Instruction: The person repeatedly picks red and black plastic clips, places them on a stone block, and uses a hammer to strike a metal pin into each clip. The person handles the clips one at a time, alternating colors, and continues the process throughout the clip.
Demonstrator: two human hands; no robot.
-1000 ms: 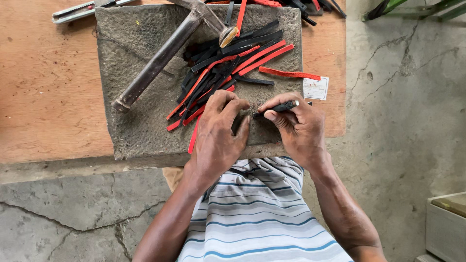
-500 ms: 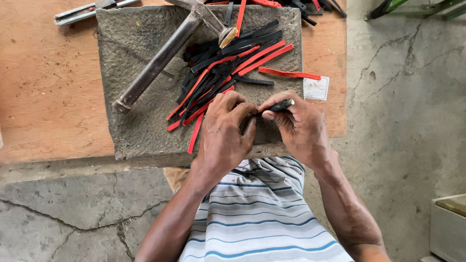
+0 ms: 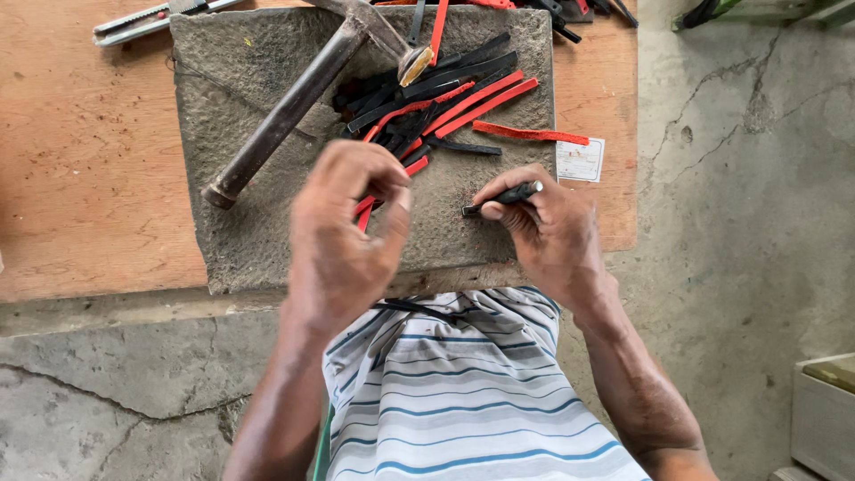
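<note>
Head view: right hand clamped on small black tool, tip on stone slab; left hand pinched, contents hidden. Best to keep strips just ahead, grip steady.

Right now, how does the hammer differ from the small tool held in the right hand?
The hammer is long and thick-handled; the small dark tool is short and slim. The hammer lies untouched, slanting across the stone slab; the tool is pinched in the right hand, its tip at the slab. Both look dark and sit over the same slab.
</note>
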